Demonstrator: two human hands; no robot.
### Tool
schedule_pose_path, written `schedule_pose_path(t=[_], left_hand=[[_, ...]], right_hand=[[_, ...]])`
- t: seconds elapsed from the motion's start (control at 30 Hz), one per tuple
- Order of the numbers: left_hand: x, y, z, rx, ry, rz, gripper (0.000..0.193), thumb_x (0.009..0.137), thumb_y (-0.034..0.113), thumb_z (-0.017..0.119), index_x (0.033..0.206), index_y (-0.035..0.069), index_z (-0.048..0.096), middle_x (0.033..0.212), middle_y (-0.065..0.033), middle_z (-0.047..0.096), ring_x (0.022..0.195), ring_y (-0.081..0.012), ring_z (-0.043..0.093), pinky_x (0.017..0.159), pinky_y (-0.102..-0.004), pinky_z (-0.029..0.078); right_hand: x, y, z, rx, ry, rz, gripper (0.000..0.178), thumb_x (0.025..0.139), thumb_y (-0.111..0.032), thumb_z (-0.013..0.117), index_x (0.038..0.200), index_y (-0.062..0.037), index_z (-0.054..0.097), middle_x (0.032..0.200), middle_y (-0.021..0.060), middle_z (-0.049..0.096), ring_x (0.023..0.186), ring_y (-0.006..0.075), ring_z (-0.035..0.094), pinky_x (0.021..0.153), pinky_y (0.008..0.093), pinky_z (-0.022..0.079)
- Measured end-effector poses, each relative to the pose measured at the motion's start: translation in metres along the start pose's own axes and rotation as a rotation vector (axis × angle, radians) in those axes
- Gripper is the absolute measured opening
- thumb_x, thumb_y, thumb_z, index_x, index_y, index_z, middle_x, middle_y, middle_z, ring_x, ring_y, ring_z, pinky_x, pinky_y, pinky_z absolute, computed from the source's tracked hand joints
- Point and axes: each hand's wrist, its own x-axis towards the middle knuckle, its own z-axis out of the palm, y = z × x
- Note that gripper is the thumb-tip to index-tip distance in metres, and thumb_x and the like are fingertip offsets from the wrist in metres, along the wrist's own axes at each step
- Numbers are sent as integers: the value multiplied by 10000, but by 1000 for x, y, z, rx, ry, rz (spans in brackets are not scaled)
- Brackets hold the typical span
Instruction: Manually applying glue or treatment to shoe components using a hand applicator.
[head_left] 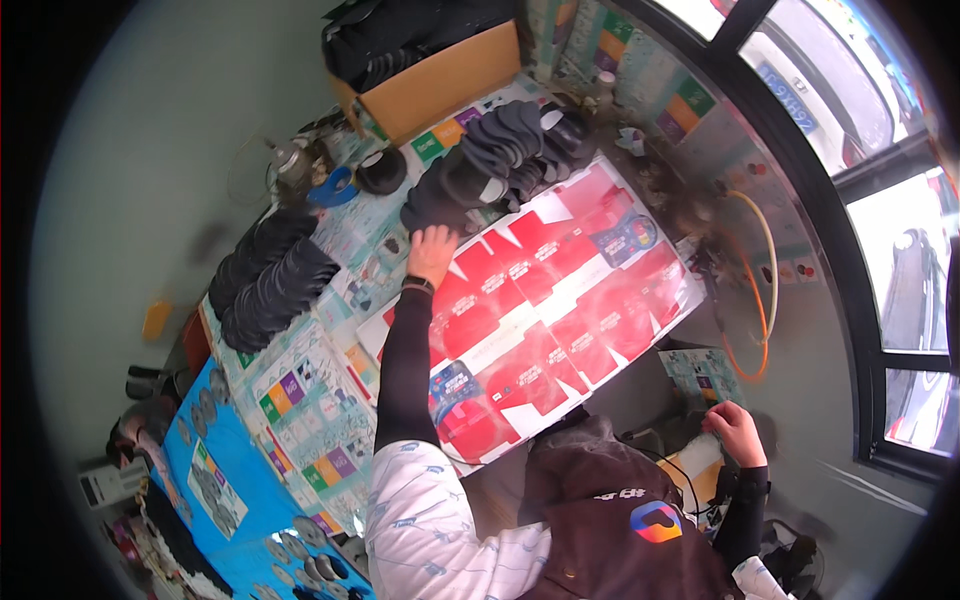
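Note:
My left hand (432, 254), with a dark band on its wrist, reaches across the table. Its fingers are stretched out and touch the near end of a row of dark grey curved pieces (435, 197), nested together; their exact kind is unclear. Beneath the wrist lies a red and white printed sheet (545, 275). Off the sheet's near right corner is my right hand (735, 432), its fingers bent together. Something whitish shows just below those fingertips, but I cannot make out what they hold, if anything. More nested dark pieces (500, 140) continue along the sheet's far edge.
A cardboard box (440, 85) of dark pieces stands at the back. Further dark stacks (275, 285) sit at left, near a blue round item (335, 187). A person (150, 430) is beside a blue table (215, 385) bearing grey pieces. An orange hose (750, 330) hangs by the window.

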Motion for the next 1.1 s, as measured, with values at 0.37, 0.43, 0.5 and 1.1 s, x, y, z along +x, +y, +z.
schedule_pose_path(t=[0.37, 0.43, 0.5, 1.1], left_hand=[[-22, 4, -20, -89, 97, -266, 386, 885, 149, 591, 1266, 125, 643, 1225, -29, 594, 1175, -248, 545, 942, -406, 455], [3, 13, -35, -284, 304, -307, 350, 893, 142, 585, 1236, 125, 651, 1205, -29, 602, 1151, -255, 564, 956, -424, 459], [49, 11, -62, -327, 418, -192, 434, 847, 76, 620, 1275, 145, 644, 1268, -35, 596, 1159, -268, 572, 969, -429, 462], [54, 7, -159, -850, 414, -744, 245, 973, 177, 637, 1170, 39, 589, 1064, -175, 706, 1008, -392, 663, 865, -462, 515]], right_hand=[[15, -53, 23, -181, -4, -32, 185, 950, -154, 639, 961, 29, 656, 819, 79, 727, 772, 150, 707, 729, 299, 553], [18, -63, 29, -171, -40, -33, 195, 949, -167, 641, 964, 27, 663, 817, 79, 724, 766, 149, 701, 718, 296, 545], [24, -68, 34, -200, -56, -31, 199, 948, -170, 640, 966, 26, 667, 821, 79, 724, 770, 150, 699, 721, 298, 542], [62, -93, 18, -205, -165, -244, 172, 962, -146, 642, 1000, 21, 666, 881, 75, 726, 832, 134, 692, 757, 294, 539]])
